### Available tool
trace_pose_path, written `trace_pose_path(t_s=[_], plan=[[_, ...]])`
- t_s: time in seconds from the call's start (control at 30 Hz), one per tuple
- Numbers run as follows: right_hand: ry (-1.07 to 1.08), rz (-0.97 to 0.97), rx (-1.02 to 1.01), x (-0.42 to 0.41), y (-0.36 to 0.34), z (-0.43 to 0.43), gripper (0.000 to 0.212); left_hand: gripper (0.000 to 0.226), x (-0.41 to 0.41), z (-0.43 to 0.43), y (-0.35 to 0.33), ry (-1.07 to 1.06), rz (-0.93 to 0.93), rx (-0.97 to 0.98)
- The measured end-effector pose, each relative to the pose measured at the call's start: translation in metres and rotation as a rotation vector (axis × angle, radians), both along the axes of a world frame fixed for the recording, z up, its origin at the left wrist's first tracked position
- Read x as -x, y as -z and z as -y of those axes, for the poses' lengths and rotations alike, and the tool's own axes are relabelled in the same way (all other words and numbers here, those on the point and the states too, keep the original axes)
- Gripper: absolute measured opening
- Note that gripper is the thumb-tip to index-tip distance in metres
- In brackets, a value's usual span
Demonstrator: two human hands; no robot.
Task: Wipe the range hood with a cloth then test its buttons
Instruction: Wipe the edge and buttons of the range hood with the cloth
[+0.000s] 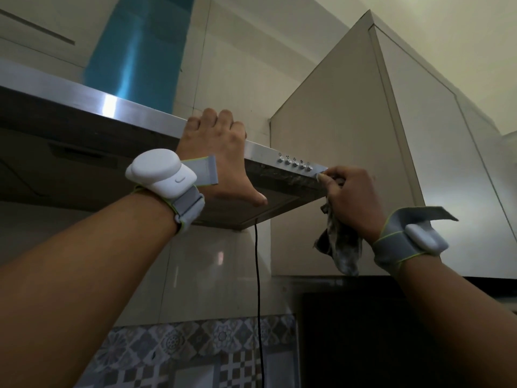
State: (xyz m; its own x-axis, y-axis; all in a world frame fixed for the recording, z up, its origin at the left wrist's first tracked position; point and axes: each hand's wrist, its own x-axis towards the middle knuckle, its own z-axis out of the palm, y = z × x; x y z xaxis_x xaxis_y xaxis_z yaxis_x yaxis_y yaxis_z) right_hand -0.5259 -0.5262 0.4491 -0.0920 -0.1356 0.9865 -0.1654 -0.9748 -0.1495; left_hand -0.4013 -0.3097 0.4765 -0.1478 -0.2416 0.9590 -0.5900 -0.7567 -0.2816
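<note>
Range hood (134, 113): steel front strip runs from the left edge of the frame down to right of centre; dark, stained underside below it. Risk: the stained underside could be left unwiped if attention stays on the front strip.
Cabinet (344, 152): pale side panel just right of the hood's end. Risk: a wipe carried past the corner would knock knuckles against it.
Left hand (216, 152): centre of frame, fingers curled over the top of the front strip, thumb spread beneath; it grips the hood, holding nothing else. Risk: weight hung on this edge could strain the hood's fixing (judgement only).
Right hand (354, 197): right of centre, fingers closed on the cloth, fingertips pressed to the strip's end corner.
Cloth (340, 245): bunched in the right hand, most of it hanging loose below; mottled and apparently soiled. Risk: it may smear grime rather than lift it; the trailing part could snag.
Cord (257, 289): thin black line dropping from the underside, lower centre. Risk: the cloth's tail or an arm could catch it.
Buttons (295, 163): five in a row just left of the right hand. Risk: a sideways wipe could press one unintentionally (testing not yet due).
</note>
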Motion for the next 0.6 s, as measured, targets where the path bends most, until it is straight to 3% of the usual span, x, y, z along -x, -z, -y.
trace_pose_path(t_s=[0.6], plan=[[-0.025, -0.022, 0.145, -0.036, 0.003, -0.07, 0.022, 0.106, -0.001, -0.027, -0.008, -0.018, -0.05, -0.238]])
